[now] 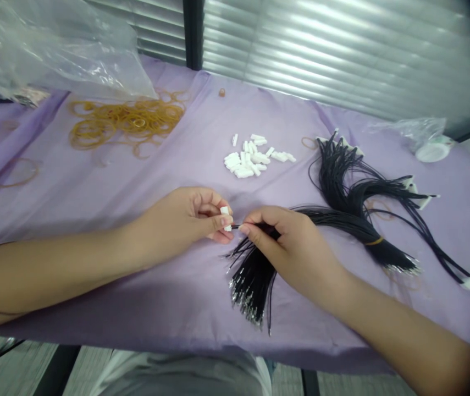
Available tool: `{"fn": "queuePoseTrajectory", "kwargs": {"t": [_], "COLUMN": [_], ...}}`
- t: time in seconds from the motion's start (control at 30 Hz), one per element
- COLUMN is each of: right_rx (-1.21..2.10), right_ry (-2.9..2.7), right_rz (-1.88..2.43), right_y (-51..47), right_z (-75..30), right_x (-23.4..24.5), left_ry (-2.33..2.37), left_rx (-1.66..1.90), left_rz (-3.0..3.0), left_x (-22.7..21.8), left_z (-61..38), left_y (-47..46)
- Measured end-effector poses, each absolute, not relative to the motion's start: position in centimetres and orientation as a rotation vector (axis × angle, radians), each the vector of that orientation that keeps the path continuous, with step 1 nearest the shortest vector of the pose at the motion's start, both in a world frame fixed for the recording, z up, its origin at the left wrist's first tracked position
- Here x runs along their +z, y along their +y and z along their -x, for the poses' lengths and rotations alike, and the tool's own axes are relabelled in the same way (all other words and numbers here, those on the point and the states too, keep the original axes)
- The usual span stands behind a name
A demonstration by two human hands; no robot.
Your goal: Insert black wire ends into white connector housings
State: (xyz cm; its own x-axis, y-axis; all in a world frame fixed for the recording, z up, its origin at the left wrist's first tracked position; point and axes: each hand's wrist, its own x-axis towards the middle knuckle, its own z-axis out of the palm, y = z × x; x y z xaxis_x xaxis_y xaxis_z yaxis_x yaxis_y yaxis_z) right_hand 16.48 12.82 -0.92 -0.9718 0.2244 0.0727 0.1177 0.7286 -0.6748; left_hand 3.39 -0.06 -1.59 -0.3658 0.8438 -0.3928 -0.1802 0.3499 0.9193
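Between the thumb and fingers of my left hand [202,215] is a small white plastic connector housing [225,211]. My right hand [286,236] pinches a black wire [236,226] close to its end, and that end meets the housing. How deep the wire sits inside cannot be seen. Beneath my right hand lies a bundle of black wires [253,286] with silvery crimped tips, fanned toward the table's front; its other end, tied with a rubber band [374,241], stretches to the right. Beyond my hands is a loose pile of white connector housings [247,159].
Black wires with white connectors [342,181] lie at the right. Yellow rubber bands [127,124] are heaped at the back left beside a clear plastic bag [65,49]. A white roll [432,151] with clear film stands far right. A purple cloth [136,302] covers the table, with blinds behind.
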Motion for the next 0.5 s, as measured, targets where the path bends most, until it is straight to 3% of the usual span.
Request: {"fn": "queuePoseTrajectory", "kwargs": {"t": [0.13,0.5], "right_rx": [1.15,0.95], "right_ry": [-2.832,-2.768], "right_rz": [0.346,0.163], "right_y": [12.78,12.72], "right_z": [-16.5,-16.47], "right_x": [-0.5,-0.99], "left_ry": [1.558,1.578], "left_rx": [1.239,1.231], "left_rz": [-0.633,-0.596], "left_x": [-1.86,-1.58], "left_z": [-3.28,-3.5], "left_y": [-0.09,0.05]}}
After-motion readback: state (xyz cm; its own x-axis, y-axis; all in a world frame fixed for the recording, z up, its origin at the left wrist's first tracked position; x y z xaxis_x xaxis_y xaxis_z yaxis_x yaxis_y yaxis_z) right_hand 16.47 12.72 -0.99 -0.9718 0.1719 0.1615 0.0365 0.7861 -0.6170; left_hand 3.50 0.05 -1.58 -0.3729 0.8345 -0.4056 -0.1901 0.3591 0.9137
